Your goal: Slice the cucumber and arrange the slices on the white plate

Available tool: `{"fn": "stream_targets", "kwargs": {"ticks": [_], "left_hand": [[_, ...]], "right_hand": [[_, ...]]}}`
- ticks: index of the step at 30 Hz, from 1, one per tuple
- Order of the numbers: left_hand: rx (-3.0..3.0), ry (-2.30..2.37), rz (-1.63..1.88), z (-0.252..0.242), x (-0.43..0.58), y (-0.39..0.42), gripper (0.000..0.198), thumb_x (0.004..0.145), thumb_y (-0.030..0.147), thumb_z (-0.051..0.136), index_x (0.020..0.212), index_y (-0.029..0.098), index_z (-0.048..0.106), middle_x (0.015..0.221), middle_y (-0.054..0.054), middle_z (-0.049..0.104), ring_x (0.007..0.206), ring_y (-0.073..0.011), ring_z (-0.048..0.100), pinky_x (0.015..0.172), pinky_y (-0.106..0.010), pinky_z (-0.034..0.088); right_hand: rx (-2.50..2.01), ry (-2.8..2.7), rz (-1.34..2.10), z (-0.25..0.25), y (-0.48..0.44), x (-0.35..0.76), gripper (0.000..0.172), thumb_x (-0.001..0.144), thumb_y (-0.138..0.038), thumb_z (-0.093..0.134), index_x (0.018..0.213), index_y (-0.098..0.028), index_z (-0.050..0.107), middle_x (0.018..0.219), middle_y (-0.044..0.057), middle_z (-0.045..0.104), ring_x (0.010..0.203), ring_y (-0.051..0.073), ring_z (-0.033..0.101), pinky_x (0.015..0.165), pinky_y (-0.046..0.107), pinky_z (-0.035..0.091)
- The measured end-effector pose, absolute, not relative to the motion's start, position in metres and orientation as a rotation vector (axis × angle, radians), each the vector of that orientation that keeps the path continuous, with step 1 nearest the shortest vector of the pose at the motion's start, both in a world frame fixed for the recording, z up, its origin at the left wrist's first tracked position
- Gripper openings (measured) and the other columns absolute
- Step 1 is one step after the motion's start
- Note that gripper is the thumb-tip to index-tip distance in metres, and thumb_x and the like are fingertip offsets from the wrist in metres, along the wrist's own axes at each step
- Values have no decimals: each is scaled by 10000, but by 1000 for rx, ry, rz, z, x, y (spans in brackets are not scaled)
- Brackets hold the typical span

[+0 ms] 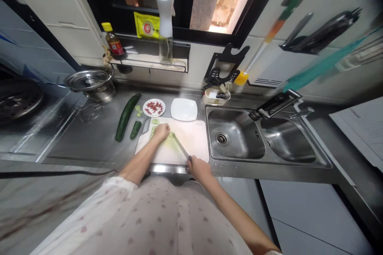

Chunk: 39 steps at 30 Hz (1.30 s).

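My left hand [162, 131] is curled over cucumber pieces [154, 128] on the white cutting board [194, 135], fingers pressed down on them. A knife [181, 147] is gripped by my right hand [199, 167] at the board's near edge, its blade pointing up toward my left hand. A whole cucumber [127, 115] and a short cut cucumber piece [135, 129] lie on the steel counter left of the board. A few cucumber slices [138, 110] sit beside them.
Behind the board stand a small plate of chopped red pieces [154, 107] and a bare white plate [184, 109]. A double sink [239, 137] is right of the board. A lidded steel pot [91, 83] sits back left. Bottles [113, 42] stand on a wall shelf.
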<state>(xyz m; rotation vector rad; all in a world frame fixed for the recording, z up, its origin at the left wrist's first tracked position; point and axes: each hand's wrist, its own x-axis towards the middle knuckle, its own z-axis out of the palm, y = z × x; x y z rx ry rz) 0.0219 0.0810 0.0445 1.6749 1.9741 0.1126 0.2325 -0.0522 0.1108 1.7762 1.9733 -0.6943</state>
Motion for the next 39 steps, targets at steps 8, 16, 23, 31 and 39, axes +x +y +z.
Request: {"fn": "stream_targets", "kwargs": {"ticks": [8, 16, 23, 31, 39], "left_hand": [[1674, 1993, 86, 43, 22, 83, 154, 777, 219, 586, 904, 214, 673, 1013, -62, 704, 930, -195, 633, 769, -253, 452], [1676, 1989, 77, 37, 20, 87, 154, 764, 253, 621, 905, 215, 668, 1008, -56, 707, 930, -191, 636, 760, -238, 451], [1678, 1990, 57, 37, 20, 88, 160, 758, 235, 611, 909, 224, 663, 1029, -56, 702, 933, -191, 638, 765, -247, 456], [1675, 1981, 80, 35, 20, 88, 151, 756, 240, 623, 898, 214, 666, 1008, -67, 702, 933, -202, 639, 775, -255, 458], [1683, 1991, 70, 36, 20, 88, 159, 755, 241, 626, 905, 218, 674, 1011, -60, 707, 927, -196, 638, 769, -251, 462]], "right_hand": [[1794, 2009, -663, 107, -48, 228, 337, 972, -346, 340, 1126, -166, 580, 985, 142, 696, 950, 229, 666, 756, 311, 450], [1788, 2034, -640, 108, -44, 224, 320, 959, -337, 377, 1118, -165, 595, 1016, 149, 690, 961, 229, 664, 756, 306, 461], [1792, 2019, -650, 110, -46, 226, 334, 944, -334, 387, 1128, -158, 604, 1018, 158, 693, 971, 246, 663, 763, 321, 467], [1789, 2015, -669, 116, -43, 224, 345, 951, -346, 381, 1122, -155, 612, 1037, 154, 687, 974, 241, 660, 763, 311, 466], [1756, 2000, -680, 127, -37, 220, 352, 954, -326, 376, 1147, -157, 617, 1071, 154, 687, 997, 241, 655, 775, 312, 469]]}}
